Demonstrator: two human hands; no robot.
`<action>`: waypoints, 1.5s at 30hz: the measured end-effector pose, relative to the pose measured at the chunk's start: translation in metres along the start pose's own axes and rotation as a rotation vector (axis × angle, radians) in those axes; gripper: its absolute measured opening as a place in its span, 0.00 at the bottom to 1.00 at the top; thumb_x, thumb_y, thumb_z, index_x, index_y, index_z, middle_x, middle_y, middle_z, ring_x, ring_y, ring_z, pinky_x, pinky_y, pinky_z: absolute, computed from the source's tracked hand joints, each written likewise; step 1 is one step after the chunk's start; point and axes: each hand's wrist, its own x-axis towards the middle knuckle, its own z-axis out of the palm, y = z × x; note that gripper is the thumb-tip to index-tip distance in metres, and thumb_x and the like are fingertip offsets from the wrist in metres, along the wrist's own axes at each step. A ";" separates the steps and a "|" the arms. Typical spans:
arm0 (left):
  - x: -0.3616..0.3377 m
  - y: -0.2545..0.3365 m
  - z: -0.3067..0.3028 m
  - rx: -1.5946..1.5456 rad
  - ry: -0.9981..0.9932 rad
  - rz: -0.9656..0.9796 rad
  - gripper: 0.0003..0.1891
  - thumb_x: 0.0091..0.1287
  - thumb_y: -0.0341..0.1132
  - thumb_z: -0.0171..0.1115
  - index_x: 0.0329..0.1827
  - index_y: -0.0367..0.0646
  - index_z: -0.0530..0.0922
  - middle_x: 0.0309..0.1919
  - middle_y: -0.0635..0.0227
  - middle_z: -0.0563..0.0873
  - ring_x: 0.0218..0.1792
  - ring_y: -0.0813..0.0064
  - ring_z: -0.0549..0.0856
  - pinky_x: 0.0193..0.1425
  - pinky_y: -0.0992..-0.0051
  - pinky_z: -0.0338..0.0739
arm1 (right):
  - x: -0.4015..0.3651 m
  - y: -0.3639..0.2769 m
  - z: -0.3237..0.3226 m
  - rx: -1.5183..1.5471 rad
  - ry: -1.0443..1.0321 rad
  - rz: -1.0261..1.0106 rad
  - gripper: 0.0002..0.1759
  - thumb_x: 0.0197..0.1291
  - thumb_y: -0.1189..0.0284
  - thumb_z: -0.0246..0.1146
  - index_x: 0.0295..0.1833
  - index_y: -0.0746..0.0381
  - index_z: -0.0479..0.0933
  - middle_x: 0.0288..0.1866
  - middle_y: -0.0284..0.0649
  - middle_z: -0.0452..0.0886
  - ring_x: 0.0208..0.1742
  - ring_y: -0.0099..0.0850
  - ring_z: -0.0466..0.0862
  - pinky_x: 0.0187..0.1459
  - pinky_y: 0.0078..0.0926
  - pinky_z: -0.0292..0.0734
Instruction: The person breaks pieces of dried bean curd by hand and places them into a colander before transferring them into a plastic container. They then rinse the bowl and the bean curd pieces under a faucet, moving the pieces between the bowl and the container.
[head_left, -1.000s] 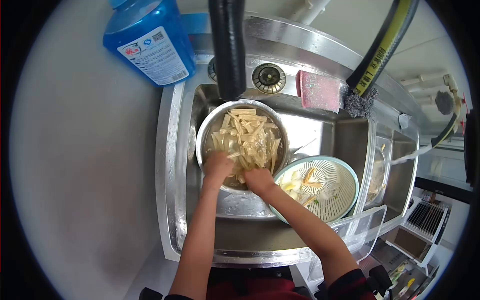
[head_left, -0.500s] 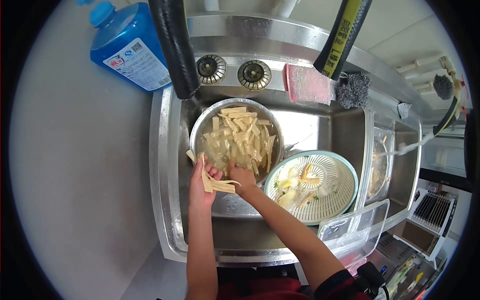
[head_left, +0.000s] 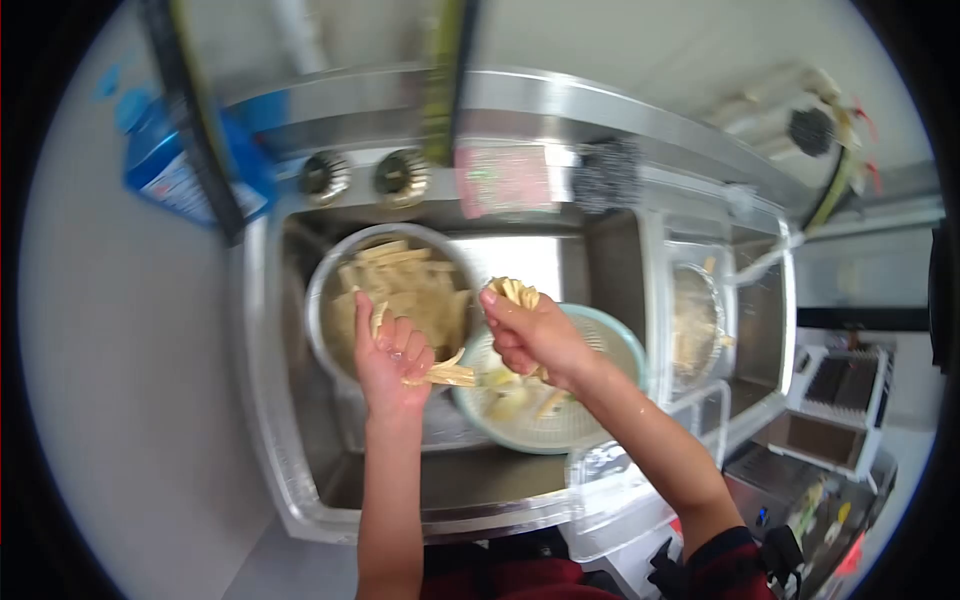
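My left hand (head_left: 392,362) is closed round pale yellow yuba strips (head_left: 450,373), whose ends stick out on both sides of the palm. It is over the front right part of a round steel bowl (head_left: 318,325). Inside that bowl, more cut yuba pieces (head_left: 400,285) lie in cloudy water. My right hand (head_left: 540,340) grips a bunch of yuba sticks (head_left: 515,291), raised above the rim of a pale green and white strainer basket (head_left: 635,350). Scraps, some whitish and leafy, lie in the basket. Motion blurs much of the view.
Both vessels stand in a steel sink (head_left: 345,490). A clear plastic lid (head_left: 650,450) leans at its front right. A container (head_left: 695,320) with pale pieces sits in the right basin. Along the back are a pink sponge (head_left: 505,180), a dark scourer (head_left: 607,175) and a blue bottle (head_left: 170,165).
My right hand has come up out of the bowl with a bunch of yuba and moved right, over the basket. My left hand keeps its strips. The whole view has shifted.
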 end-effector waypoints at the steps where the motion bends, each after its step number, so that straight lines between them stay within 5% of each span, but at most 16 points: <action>1: 0.001 -0.019 0.019 -0.018 -0.032 -0.050 0.28 0.63 0.55 0.43 0.07 0.52 0.53 0.05 0.78 0.52 0.04 0.84 0.50 0.06 0.83 0.44 | -0.018 -0.008 -0.009 -0.034 0.045 -0.055 0.19 0.57 0.59 0.54 0.20 0.57 0.62 0.10 0.28 0.58 0.08 0.17 0.58 0.09 0.16 0.49; 8: 0.008 -0.210 0.121 0.425 -0.046 -0.016 0.20 0.58 0.57 0.49 0.22 0.49 0.68 0.13 0.79 0.66 0.12 0.87 0.66 0.13 0.86 0.63 | -0.117 -0.022 -0.133 -0.011 0.681 -0.234 0.13 0.59 0.59 0.51 0.26 0.53 0.63 0.14 0.24 0.58 0.12 0.14 0.58 0.11 0.13 0.53; 10: 0.020 -0.277 0.135 0.238 -0.248 -0.448 0.28 0.58 0.62 0.43 0.38 0.44 0.71 0.19 0.75 0.71 0.20 0.85 0.73 0.24 0.81 0.71 | -0.137 -0.012 -0.196 -0.174 0.828 -0.238 0.14 0.60 0.60 0.49 0.44 0.58 0.69 0.28 0.34 0.74 0.23 0.22 0.75 0.21 0.18 0.70; 12: 0.022 -0.325 0.136 0.272 -0.350 -0.473 0.38 0.55 0.68 0.36 0.52 0.40 0.64 0.36 0.65 0.74 0.38 0.72 0.75 0.45 0.74 0.69 | -0.147 0.006 -0.259 -0.007 0.741 -0.272 0.23 0.61 0.54 0.41 0.56 0.56 0.64 0.43 0.36 0.75 0.38 0.29 0.78 0.29 0.26 0.78; 13: 0.041 -0.344 0.121 0.221 -0.631 -0.866 0.44 0.54 0.69 0.36 0.62 0.38 0.54 0.45 0.60 0.74 0.45 0.68 0.74 0.51 0.75 0.66 | -0.149 0.010 -0.282 0.154 0.693 -0.181 0.23 0.62 0.54 0.39 0.55 0.56 0.64 0.43 0.37 0.75 0.38 0.31 0.79 0.35 0.30 0.78; 17: 0.018 -0.273 0.112 1.042 -0.797 -0.359 0.37 0.58 0.61 0.44 0.58 0.34 0.60 0.51 0.57 0.72 0.52 0.70 0.72 0.54 0.74 0.65 | -0.156 0.017 -0.309 -0.042 0.865 0.084 0.25 0.59 0.55 0.48 0.53 0.65 0.64 0.45 0.42 0.73 0.45 0.31 0.74 0.40 0.33 0.72; 21: 0.008 -0.135 0.054 0.505 -0.665 -0.437 0.20 0.63 0.38 0.43 0.55 0.35 0.65 0.42 0.57 0.77 0.45 0.69 0.77 0.51 0.73 0.70 | -0.119 0.015 -0.288 -0.768 1.161 -0.112 0.23 0.53 0.65 0.56 0.52 0.68 0.64 0.53 0.43 0.68 0.51 0.29 0.69 0.52 0.26 0.62; 22: 0.007 -0.100 0.029 0.437 -0.550 -0.307 0.18 0.63 0.37 0.44 0.52 0.36 0.67 0.35 0.59 0.79 0.40 0.70 0.78 0.49 0.73 0.72 | -0.104 0.009 -0.268 -0.865 1.145 -0.422 0.21 0.52 0.68 0.57 0.50 0.67 0.66 0.50 0.42 0.70 0.50 0.30 0.71 0.50 0.26 0.64; 23: 0.011 -0.078 -0.006 0.538 -0.252 -0.071 0.15 0.62 0.36 0.46 0.47 0.37 0.71 0.36 0.61 0.79 0.37 0.72 0.79 0.47 0.76 0.72 | -0.088 0.004 -0.242 -0.947 1.106 -0.737 0.19 0.52 0.70 0.57 0.49 0.66 0.68 0.48 0.41 0.73 0.48 0.30 0.73 0.49 0.25 0.66; 25: 0.025 -0.038 -0.073 0.763 0.108 0.352 0.11 0.60 0.32 0.51 0.44 0.37 0.72 0.34 0.64 0.78 0.36 0.76 0.78 0.43 0.77 0.72 | -0.058 -0.013 -0.168 -0.820 0.737 -0.686 0.13 0.51 0.75 0.56 0.44 0.64 0.72 0.41 0.39 0.76 0.42 0.30 0.76 0.43 0.25 0.70; 30: 0.086 0.004 -0.144 1.862 0.006 0.945 0.13 0.50 0.26 0.56 0.40 0.43 0.74 0.34 0.63 0.77 0.40 0.65 0.75 0.45 0.68 0.68 | 0.057 0.035 -0.014 -1.433 0.149 -0.648 0.08 0.47 0.72 0.56 0.32 0.65 0.72 0.27 0.45 0.78 0.30 0.40 0.79 0.33 0.34 0.74; 32: 0.096 0.002 -0.144 1.939 -0.006 0.910 0.14 0.48 0.25 0.56 0.40 0.43 0.74 0.36 0.62 0.76 0.42 0.61 0.74 0.47 0.67 0.67 | 0.098 0.049 0.016 -1.821 0.144 -0.363 0.09 0.47 0.72 0.55 0.34 0.65 0.72 0.28 0.49 0.78 0.33 0.40 0.80 0.34 0.35 0.74; 37: 0.099 0.013 -0.150 2.156 0.081 0.765 0.12 0.50 0.27 0.56 0.39 0.43 0.76 0.35 0.61 0.77 0.39 0.57 0.75 0.45 0.67 0.68 | 0.156 0.078 0.016 -1.808 0.169 0.106 0.18 0.50 0.67 0.53 0.44 0.68 0.67 0.40 0.53 0.76 0.43 0.40 0.78 0.40 0.33 0.74; 40: 0.083 0.022 -0.158 1.774 0.104 0.566 0.08 0.53 0.30 0.55 0.36 0.41 0.76 0.32 0.58 0.79 0.33 0.56 0.77 0.37 0.66 0.70 | 0.180 0.095 0.004 -1.661 0.278 0.161 0.24 0.51 0.66 0.52 0.51 0.70 0.60 0.46 0.54 0.74 0.46 0.42 0.77 0.42 0.32 0.73; 43: 0.061 0.036 -0.159 1.537 0.190 0.912 0.08 0.57 0.32 0.54 0.36 0.40 0.77 0.25 0.61 0.79 0.24 0.67 0.78 0.28 0.72 0.70 | 0.181 0.082 0.000 -1.530 0.304 0.149 0.27 0.53 0.68 0.50 0.53 0.73 0.51 0.46 0.59 0.72 0.45 0.46 0.77 0.40 0.33 0.74; 45: 0.042 0.047 -0.148 0.979 0.321 0.423 0.09 0.58 0.34 0.54 0.38 0.40 0.76 0.20 0.67 0.75 0.23 0.80 0.75 0.27 0.79 0.68 | 0.168 0.061 0.003 -1.388 0.205 0.173 0.26 0.53 0.70 0.48 0.53 0.74 0.49 0.41 0.60 0.73 0.38 0.45 0.79 0.33 0.31 0.76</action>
